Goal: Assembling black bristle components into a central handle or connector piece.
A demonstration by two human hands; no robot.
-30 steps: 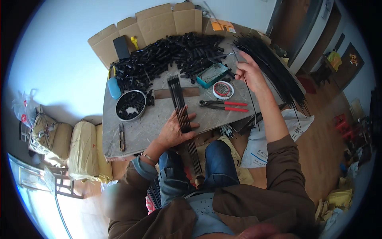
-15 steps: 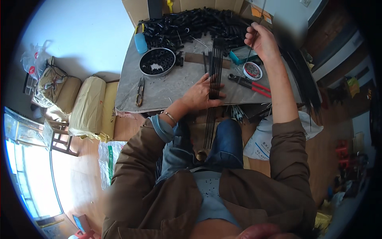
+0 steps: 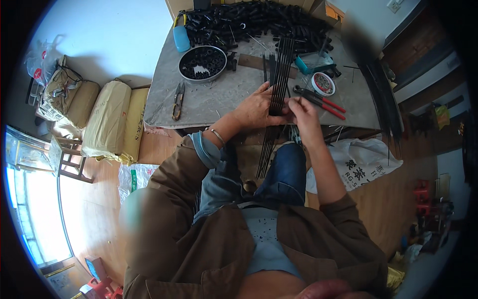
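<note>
My left hand (image 3: 253,110) is closed round a bundle of thin black rods (image 3: 282,65) and holds it at the near edge of the grey table (image 3: 159,102). The bundle slants, its lower ends hanging between my knees. Against its right side is my right hand (image 3: 305,117), fingers pinched together; whatever lies between them is hidden. Pliers with red handles (image 3: 334,105) lie just beyond the right hand, beside a round white tub (image 3: 323,83) of small bits. A teal box (image 3: 301,65) sits behind the rods, near a flat brown strip (image 3: 251,61).
Black tubular pieces (image 3: 259,22) are heaped along the table's back. A bowl of black rings (image 3: 201,80) and snips (image 3: 178,102) lie left. Long black rods (image 3: 381,94) overhang the right edge, above a white sack (image 3: 343,159). Wrapped bales (image 3: 107,119) and a wooden stool (image 3: 69,159) stand leftward.
My right hand, raised at the far right with a thin rod in it, has come down and inward to the bundle. My left hand keeps its hold; the bundle leans more to the right.
</note>
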